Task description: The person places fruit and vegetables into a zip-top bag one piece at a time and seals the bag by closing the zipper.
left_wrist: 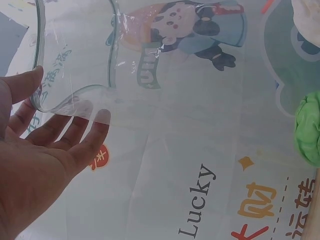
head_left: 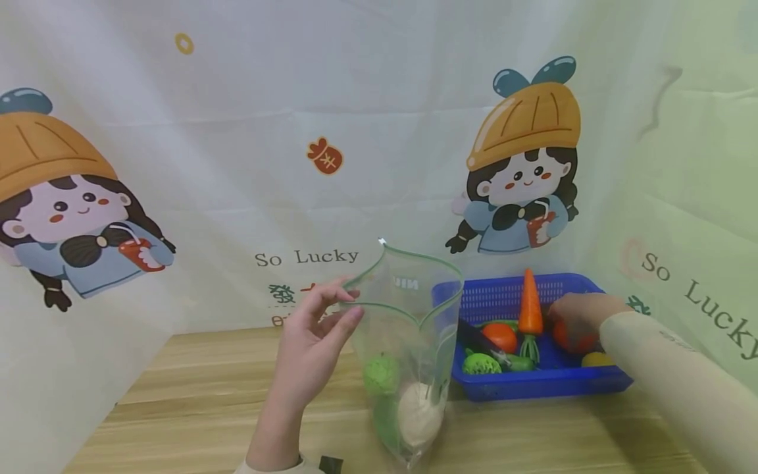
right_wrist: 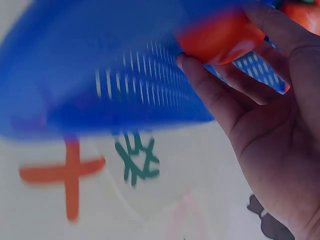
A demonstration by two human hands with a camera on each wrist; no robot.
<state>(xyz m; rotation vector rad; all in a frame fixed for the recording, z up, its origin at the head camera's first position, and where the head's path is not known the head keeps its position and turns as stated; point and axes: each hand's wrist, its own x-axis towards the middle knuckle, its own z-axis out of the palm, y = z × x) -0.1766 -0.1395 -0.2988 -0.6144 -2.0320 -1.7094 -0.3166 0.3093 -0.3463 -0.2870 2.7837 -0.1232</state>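
A clear zip bag [head_left: 408,342] with green edging stands open-mouthed on the table. My left hand [head_left: 310,349] holds its rim at the left, thumb on one side and fingers on the other; the left wrist view shows the fingers [left_wrist: 75,132] spread along the film. Inside the bag lie a bumpy green vegetable [head_left: 381,374], a pale round one [head_left: 419,413] and a darker green piece [head_left: 386,421]. At the right, my right hand [head_left: 583,316] reaches into a blue basket [head_left: 541,388], its fingers curled round a smooth red vegetable [right_wrist: 220,40].
The basket also holds a carrot [head_left: 531,306], a red tomato [head_left: 500,337], an eggplant [head_left: 482,341], a bumpy green vegetable [head_left: 481,363] and something yellow [head_left: 598,359]. Printed cloth [head_left: 391,118] hangs behind and beside the wooden table [head_left: 189,395].
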